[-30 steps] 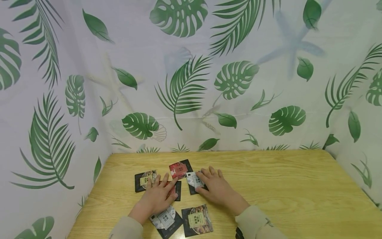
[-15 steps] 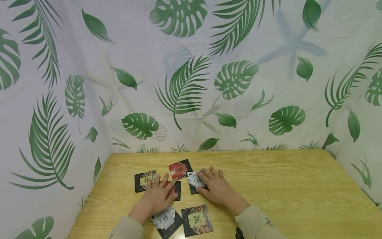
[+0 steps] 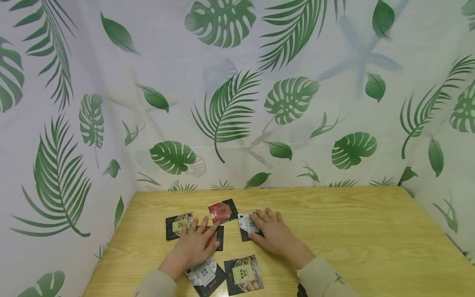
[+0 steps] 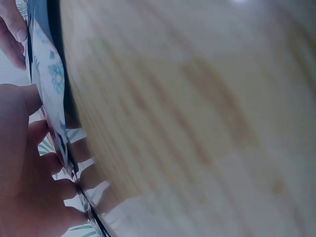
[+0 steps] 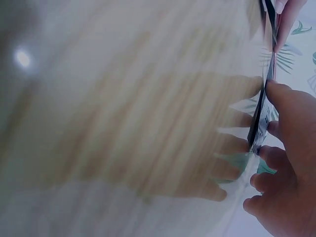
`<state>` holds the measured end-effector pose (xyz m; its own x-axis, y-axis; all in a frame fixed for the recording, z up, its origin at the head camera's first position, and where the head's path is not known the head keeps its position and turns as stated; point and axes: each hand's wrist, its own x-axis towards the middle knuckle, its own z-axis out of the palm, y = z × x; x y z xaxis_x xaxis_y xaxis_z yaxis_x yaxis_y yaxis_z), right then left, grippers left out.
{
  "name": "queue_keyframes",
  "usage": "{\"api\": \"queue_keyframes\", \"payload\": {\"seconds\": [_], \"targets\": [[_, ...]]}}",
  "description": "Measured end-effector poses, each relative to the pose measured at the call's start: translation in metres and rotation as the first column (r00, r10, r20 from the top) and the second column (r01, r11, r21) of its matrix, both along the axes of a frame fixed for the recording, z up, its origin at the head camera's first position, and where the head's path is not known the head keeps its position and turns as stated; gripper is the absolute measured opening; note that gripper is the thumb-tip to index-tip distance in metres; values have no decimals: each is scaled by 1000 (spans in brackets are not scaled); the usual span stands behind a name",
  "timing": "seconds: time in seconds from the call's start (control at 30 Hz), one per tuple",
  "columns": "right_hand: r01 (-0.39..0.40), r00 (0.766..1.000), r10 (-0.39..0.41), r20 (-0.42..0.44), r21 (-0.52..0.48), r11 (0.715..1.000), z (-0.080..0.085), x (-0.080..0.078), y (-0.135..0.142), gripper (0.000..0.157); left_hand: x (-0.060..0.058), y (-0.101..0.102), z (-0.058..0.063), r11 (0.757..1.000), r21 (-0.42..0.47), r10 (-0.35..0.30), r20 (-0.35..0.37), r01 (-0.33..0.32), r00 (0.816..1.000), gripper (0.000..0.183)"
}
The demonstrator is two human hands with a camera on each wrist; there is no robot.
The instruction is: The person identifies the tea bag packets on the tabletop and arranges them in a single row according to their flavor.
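My left hand (image 3: 193, 247) lies with its fingers spread over a red and black square sachet (image 3: 220, 239), covering much of it. Its fingertips reach the edge of a black sachet with a yellow label (image 3: 173, 227) on the left. The fingers of my right hand (image 3: 276, 235) rest on a white and black sachet (image 3: 245, 222), hiding its right part. Behind, between the hands, lies another red and black sachet (image 3: 223, 211). The left wrist view shows the left hand (image 4: 29, 173) along the sachets' edges; the right hand (image 5: 291, 163) appears likewise in the right wrist view.
Nearer to me lie a second white and black sachet (image 3: 205, 274), partly beneath the left wrist, and a second yellow-labelled one (image 3: 243, 274). All rest on a wood-grain table (image 3: 352, 239). A leaf-patterned cloth (image 3: 237, 123) stands behind and at both sides.
The right hand has slid a little to the right, and the white and black sachet under it has moved along, away from the rear red one. The left hand has stayed in place.
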<state>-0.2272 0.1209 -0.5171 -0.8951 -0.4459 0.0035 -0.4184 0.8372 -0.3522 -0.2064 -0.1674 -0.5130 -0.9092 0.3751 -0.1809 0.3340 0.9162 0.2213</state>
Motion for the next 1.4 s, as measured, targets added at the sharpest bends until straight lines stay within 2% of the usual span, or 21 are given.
{"api": "queue_keyframes", "payload": {"seconds": [0.17,0.27,0.4,0.53,0.73,0.97,1.4], "targets": [[1,1000,-1,5,-10,1000,1,2,5,65,2,-2,1,1000,19,1,-11,-1,1000,67],[2,1000,-2,13,-11,1000,3,4,8,64,4,-4,2,998,69,-6,-20,8,1000,67],[8,1000,-7,18,-23,1000,7,6,13,64,6,-8,5,988,144,-51,-21,54,998,63],[15,1000,-14,21,-21,1000,7,5,16,65,8,-11,5,981,171,-90,5,88,996,61],[25,999,-25,20,-14,1000,4,5,21,65,9,-13,4,978,195,-88,32,80,996,62],[33,999,-32,17,-34,999,7,8,29,64,9,-15,3,969,229,-97,20,90,995,63],[59,998,-59,13,-29,998,-2,2,49,65,9,-9,7,972,213,-106,44,95,993,61]]}}
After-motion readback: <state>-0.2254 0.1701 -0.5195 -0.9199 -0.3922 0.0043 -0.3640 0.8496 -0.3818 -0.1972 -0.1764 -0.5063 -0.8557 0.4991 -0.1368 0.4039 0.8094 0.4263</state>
